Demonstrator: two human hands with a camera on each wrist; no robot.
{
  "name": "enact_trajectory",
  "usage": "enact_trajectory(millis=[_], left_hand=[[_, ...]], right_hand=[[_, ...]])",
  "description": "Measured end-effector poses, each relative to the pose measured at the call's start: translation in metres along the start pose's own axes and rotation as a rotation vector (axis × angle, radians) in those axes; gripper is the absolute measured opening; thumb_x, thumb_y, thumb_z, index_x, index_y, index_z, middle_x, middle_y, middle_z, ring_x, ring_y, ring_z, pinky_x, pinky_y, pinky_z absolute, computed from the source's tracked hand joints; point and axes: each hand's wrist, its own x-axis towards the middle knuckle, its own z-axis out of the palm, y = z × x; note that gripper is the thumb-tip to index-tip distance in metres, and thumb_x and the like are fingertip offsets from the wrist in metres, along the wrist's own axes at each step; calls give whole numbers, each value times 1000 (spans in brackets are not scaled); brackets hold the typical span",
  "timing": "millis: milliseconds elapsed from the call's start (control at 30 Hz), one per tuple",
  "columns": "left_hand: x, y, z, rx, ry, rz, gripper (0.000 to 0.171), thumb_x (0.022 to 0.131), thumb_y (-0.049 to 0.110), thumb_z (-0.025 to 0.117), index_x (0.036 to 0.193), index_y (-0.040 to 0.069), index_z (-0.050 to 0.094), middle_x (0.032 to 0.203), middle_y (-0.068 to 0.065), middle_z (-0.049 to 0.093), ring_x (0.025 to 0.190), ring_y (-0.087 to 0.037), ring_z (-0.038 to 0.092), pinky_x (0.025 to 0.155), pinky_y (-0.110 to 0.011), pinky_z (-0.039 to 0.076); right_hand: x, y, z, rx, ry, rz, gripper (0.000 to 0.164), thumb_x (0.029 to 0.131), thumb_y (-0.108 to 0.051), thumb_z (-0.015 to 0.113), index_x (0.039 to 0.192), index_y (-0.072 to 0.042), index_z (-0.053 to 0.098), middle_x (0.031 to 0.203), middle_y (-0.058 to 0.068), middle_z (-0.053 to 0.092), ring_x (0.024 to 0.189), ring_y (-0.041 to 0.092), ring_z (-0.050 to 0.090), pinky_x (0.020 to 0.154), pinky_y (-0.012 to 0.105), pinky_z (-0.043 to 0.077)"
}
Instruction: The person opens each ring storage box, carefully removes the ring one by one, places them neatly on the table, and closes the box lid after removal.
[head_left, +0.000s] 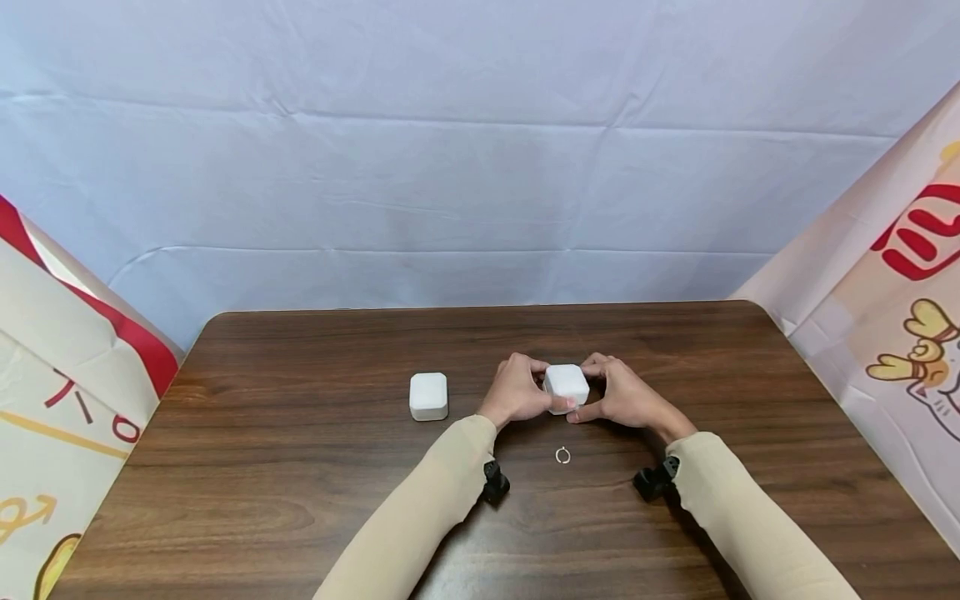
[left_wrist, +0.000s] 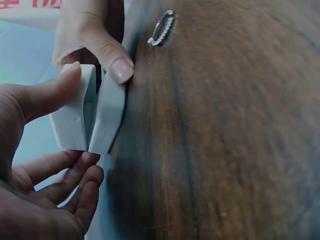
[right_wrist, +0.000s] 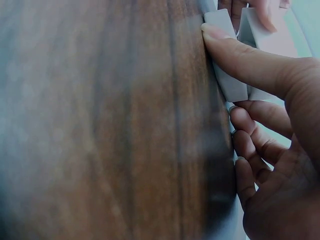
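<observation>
A small white ring box (head_left: 567, 381) stands between both hands on the table, its lid (left_wrist: 70, 122) raised slightly so that a narrow gap shows along the side. My left hand (head_left: 519, 390) pinches the lid, thumb on the near face and fingers behind. Lower down, my right hand (head_left: 628, 395) grips the box's base (right_wrist: 227, 65) with its thumb in front and fingers at the back. Whatever lies inside the box is hidden. Just in front of it, a thin ring (left_wrist: 164, 33) set with small stones rests on the wood.
Left of the hands stands a second white box (head_left: 428, 396), closed. The brown wooden table (head_left: 300, 492) has a pale cloth (head_left: 480, 183) hanging behind its far edge. Printed cloths (head_left: 922, 317) hang at either side. A black wrist camera (head_left: 495, 483) sits on each sleeve.
</observation>
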Motion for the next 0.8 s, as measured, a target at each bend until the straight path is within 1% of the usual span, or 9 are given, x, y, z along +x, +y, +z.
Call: enact_trajectory(millis=[100,333,533,633,800], left_hand=[[-1,1,1,24,7,8,57,72,33,94,119,7,76,98,0,74,91,-16,62,79,-27,51],[-2,1,2,78,27,38,63,71,33,95,123,3,73,107,-5,74,101,-21,64,83,-29,52],[-3,1,4,110,40,33,65,70,34,95,124,4,73,114,-7,71,108,-25,62,89,-33,51],[-4,2,4,124,40,31,65,70,35,95,124,5,73,115,-7,70,110,-26,61,91,-34,50],[-3,1,5,145,47,47,64,69,34,96,122,6,74,112,-5,72,108,-24,63,90,-33,50]], right_hand=[[0,0,0,0,1,-3,55,67,-29,97,116,-12,76,105,-1,61,102,22,55,96,47,41],[0,1,-1,6,-7,11,58,68,-29,97,119,-11,75,107,0,61,103,22,54,96,48,41],[0,1,0,6,-6,12,59,68,-30,97,119,-10,75,108,0,61,104,23,54,96,48,41],[0,1,0,2,-6,10,60,68,-29,97,120,-9,75,108,0,61,104,23,54,97,48,41],[0,1,0,-3,0,-3,61,68,-27,97,121,-8,74,108,1,62,104,24,55,97,49,41]])
